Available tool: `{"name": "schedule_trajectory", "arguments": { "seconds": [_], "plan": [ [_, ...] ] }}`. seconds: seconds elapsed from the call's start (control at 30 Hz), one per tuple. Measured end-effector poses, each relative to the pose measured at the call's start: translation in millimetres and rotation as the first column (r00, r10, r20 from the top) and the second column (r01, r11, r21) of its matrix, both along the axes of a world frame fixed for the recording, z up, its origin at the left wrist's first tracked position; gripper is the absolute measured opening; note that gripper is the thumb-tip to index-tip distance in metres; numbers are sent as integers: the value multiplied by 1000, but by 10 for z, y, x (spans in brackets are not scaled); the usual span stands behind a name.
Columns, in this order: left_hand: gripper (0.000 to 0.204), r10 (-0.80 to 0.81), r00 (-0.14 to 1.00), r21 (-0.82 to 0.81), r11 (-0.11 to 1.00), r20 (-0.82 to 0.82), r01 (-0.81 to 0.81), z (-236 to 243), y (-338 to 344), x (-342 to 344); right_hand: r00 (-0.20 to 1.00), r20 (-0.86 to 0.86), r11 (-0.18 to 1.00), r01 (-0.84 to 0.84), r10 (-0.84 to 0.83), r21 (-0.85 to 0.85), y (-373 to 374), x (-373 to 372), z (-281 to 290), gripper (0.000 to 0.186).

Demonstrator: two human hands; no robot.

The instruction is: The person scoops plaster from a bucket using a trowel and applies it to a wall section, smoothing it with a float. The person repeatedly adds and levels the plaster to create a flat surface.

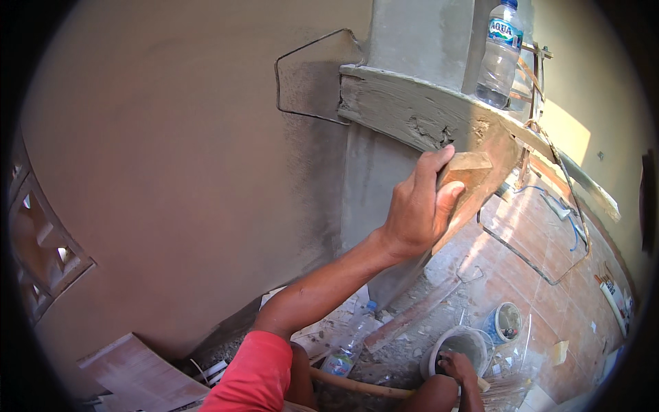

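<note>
My left hand (pixel 420 206) reaches up from the lower edge, its fingers wrapped round a wooden board (pixel 484 189). The board slants against the right part of a ledge's wet grey plaster face (pixel 391 103), where the surface is rough and has a ragged hollow. Low on the right, my right hand (pixel 458 366) is at the mouth of a mortar-stained bucket (pixel 482 341). Its fingers are curled, and what they hold, if anything, cannot be made out.
A plastic water bottle (pixel 500 58) stands on the ledge. Bent metal rods (pixel 278 79) stick out from its left end, and another rod loop (pixel 525 259) hangs at right. Below are a smaller pail (pixel 508 323), a lying bottle (pixel 347 347), rubble and a flat panel (pixel 141 374).
</note>
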State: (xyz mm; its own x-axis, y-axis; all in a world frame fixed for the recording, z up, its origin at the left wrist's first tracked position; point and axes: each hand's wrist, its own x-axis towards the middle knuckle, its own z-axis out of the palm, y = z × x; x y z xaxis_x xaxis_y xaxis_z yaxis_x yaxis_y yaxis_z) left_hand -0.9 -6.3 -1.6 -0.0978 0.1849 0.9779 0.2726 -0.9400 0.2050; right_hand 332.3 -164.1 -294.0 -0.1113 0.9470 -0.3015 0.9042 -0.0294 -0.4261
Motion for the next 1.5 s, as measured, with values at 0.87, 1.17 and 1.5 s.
{"name": "schedule_trajectory", "arguments": {
  "seconds": [0.87,1.17,1.5],
  "plan": [
    [43,-8,989,-53,999,-145,0,61,-417,438,996,-66,997,68,-67,19,-212,235,-31,33],
    [37,456,885,-173,868,-94,-466,349,-429,-167,992,-108,996,76,-71,39,-339,283,-82,36],
    [33,566,804,-157,791,-184,-592,521,-358,186,990,-116,992,90,-79,87,-471,398,-303,38]
  ]
}}
